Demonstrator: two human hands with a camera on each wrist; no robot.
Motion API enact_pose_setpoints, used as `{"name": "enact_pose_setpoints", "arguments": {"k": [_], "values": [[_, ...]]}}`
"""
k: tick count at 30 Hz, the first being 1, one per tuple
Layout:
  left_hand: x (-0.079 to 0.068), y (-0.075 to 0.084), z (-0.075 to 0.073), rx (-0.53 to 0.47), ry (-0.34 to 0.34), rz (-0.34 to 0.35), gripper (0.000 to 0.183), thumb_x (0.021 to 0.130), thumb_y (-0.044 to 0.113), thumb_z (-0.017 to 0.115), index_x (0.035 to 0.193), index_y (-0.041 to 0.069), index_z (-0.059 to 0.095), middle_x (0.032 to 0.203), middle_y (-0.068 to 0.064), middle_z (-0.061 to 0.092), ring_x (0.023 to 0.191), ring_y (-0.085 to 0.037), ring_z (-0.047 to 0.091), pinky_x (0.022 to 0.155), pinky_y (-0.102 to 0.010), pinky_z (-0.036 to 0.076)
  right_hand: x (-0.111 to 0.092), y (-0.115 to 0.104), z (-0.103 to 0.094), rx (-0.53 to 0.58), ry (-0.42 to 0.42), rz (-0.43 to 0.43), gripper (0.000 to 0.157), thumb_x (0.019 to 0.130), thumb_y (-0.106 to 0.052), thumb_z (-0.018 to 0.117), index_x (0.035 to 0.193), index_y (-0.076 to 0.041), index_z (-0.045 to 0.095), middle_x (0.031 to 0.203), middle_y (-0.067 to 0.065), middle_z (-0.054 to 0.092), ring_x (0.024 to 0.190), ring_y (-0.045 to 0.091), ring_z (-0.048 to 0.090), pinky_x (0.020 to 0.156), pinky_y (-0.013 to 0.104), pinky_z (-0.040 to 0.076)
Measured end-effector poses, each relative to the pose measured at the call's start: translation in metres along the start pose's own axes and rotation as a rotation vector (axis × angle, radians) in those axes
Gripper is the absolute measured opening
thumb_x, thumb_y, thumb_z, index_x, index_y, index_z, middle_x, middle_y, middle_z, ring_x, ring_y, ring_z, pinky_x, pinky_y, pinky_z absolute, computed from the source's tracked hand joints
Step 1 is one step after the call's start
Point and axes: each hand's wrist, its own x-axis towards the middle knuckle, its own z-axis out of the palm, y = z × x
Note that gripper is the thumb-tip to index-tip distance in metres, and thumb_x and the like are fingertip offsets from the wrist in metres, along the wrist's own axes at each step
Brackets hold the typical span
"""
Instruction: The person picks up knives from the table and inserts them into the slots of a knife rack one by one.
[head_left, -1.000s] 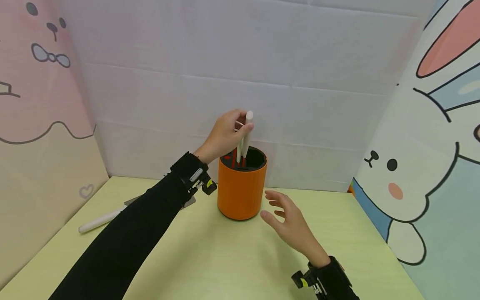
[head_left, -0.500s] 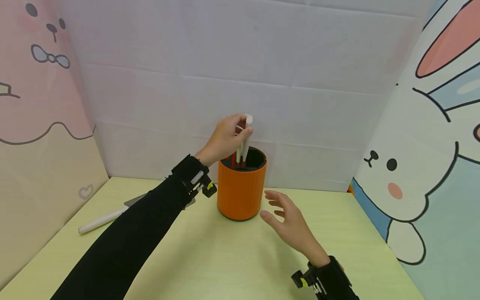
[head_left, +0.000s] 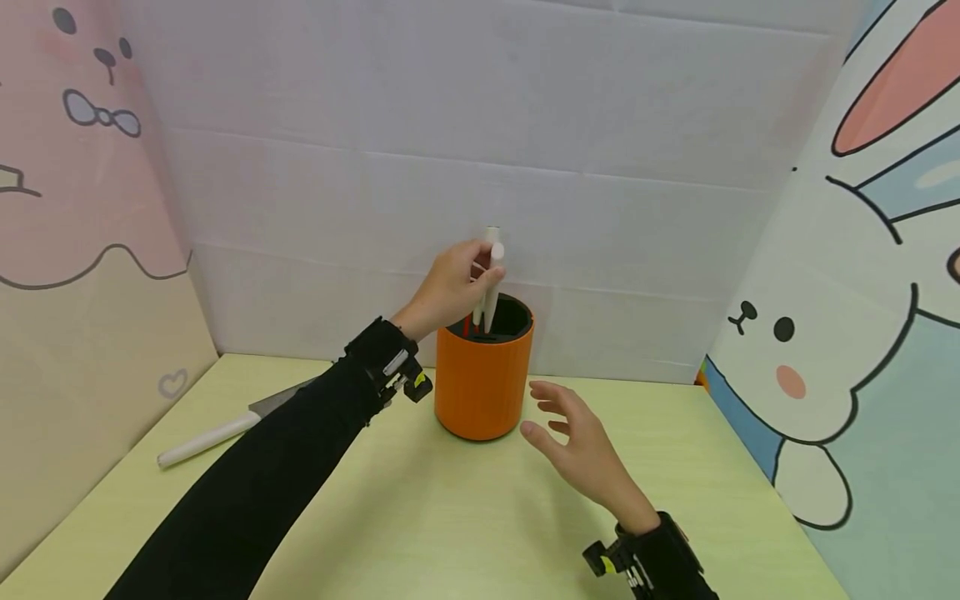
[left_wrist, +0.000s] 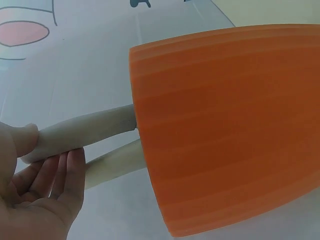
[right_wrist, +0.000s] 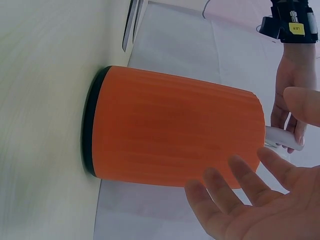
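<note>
My left hand (head_left: 448, 285) pinches the white handle of a knife (left_wrist: 82, 132) between thumb and fingers. That knife stands upright in the orange knife holder (head_left: 483, 387), its blade hidden inside. A second white handle (left_wrist: 120, 162) rises from the holder just behind it. Low on the holder's right side, my right hand (head_left: 581, 450) hovers with relaxed, spread fingers and holds nothing. Red strips show in the holder's dark top beside the handles.
Another knife (head_left: 210, 440) with a white handle and grey blade lies on the pale table (head_left: 420, 517) at left, partly covered by my sleeve. A white backdrop (head_left: 300, 200) stands close behind the holder, with cartoon-printed panels on both sides.
My left hand has moved down with the knife, whose handle now sits lower at the holder's top. The second handle's end now shows above my fingers. My right hand has stayed still.
</note>
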Motion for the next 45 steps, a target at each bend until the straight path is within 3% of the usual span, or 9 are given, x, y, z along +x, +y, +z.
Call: {"name": "enact_pose_setpoints", "arguments": {"k": [2, 5, 8, 13, 25, 33, 39, 45], "values": [[-0.001, -0.001, 0.001, 0.006, 0.002, -0.012, 0.029, 0.098, 0.024, 0.057, 0.122, 0.008, 0.054, 0.103, -0.001, 0.056, 0.090, -0.012, 0.056, 0.077, -0.025, 0.051, 0.000, -0.001, 0.000, 0.003, -0.002, -0.001, 0.048, 0.092, -0.034, 0.065, 0.135, -0.024, 0.046, 0.130, 0.000, 0.052, 0.113, 0.018, 0.052, 0.089, 0.045, 0.050], [-0.003, -0.002, 0.001, 0.019, 0.014, -0.025, 0.029, 0.098, 0.026, 0.057, 0.121, 0.009, 0.054, 0.103, 0.000, 0.056, 0.090, -0.010, 0.056, 0.076, -0.025, 0.051, -0.001, -0.021, -0.005, 0.010, -0.009, -0.001, 0.047, 0.093, -0.025, 0.065, 0.135, -0.016, 0.047, 0.130, 0.006, 0.052, 0.113, 0.024, 0.053, 0.090, 0.048, 0.049], [-0.004, -0.001, 0.001, 0.042, 0.028, -0.029, 0.028, 0.098, 0.026, 0.057, 0.121, 0.010, 0.055, 0.102, 0.000, 0.056, 0.089, -0.010, 0.056, 0.075, -0.025, 0.050, 0.000, -0.024, -0.005, 0.012, -0.010, 0.003, 0.047, 0.092, -0.020, 0.066, 0.134, -0.011, 0.047, 0.130, 0.010, 0.052, 0.113, 0.028, 0.053, 0.089, 0.051, 0.049], [-0.003, 0.000, 0.001, 0.068, 0.038, -0.037, 0.032, 0.097, 0.027, 0.058, 0.124, 0.010, 0.054, 0.101, 0.000, 0.056, 0.087, -0.009, 0.055, 0.074, -0.024, 0.050, 0.001, -0.002, 0.000, 0.003, -0.007, 0.002, 0.050, 0.092, -0.023, 0.067, 0.136, -0.014, 0.046, 0.131, 0.008, 0.051, 0.114, 0.025, 0.053, 0.089, 0.049, 0.050], [-0.007, 0.002, 0.002, 0.084, 0.061, -0.054, 0.043, 0.095, 0.025, 0.062, 0.134, 0.010, 0.048, 0.105, -0.002, 0.056, 0.088, -0.010, 0.055, 0.075, -0.022, 0.050, 0.001, 0.001, 0.000, 0.031, -0.006, 0.007, 0.052, 0.091, -0.024, 0.068, 0.137, -0.015, 0.045, 0.133, 0.007, 0.050, 0.115, 0.027, 0.052, 0.089, 0.051, 0.049], [-0.010, -0.001, 0.001, 0.068, 0.072, -0.046, 0.045, 0.094, 0.024, 0.063, 0.135, 0.012, 0.047, 0.103, 0.000, 0.057, 0.087, -0.009, 0.056, 0.074, -0.024, 0.051, 0.000, -0.001, -0.002, 0.040, -0.006, 0.003, 0.050, 0.092, -0.029, 0.067, 0.136, -0.020, 0.045, 0.133, 0.004, 0.050, 0.115, 0.021, 0.052, 0.090, 0.049, 0.049], [-0.023, -0.006, -0.006, 0.101, 0.089, -0.024, 0.046, 0.095, 0.027, 0.062, 0.136, 0.013, 0.048, 0.102, 0.002, 0.057, 0.086, -0.007, 0.057, 0.075, -0.025, 0.052, -0.001, -0.003, -0.003, 0.051, -0.010, 0.012, 0.048, 0.092, -0.032, 0.066, 0.135, -0.022, 0.046, 0.131, 0.002, 0.051, 0.115, 0.020, 0.052, 0.091, 0.050, 0.048], [-0.049, -0.007, -0.015, 0.135, 0.079, 0.011, 0.045, 0.094, 0.025, 0.063, 0.135, 0.013, 0.049, 0.103, 0.001, 0.058, 0.085, -0.007, 0.057, 0.076, -0.027, 0.052, 0.000, -0.004, -0.005, 0.039, -0.011, 0.009, 0.049, 0.092, -0.031, 0.066, 0.135, -0.021, 0.046, 0.131, 0.002, 0.051, 0.115, 0.020, 0.051, 0.091, 0.047, 0.049]]}}
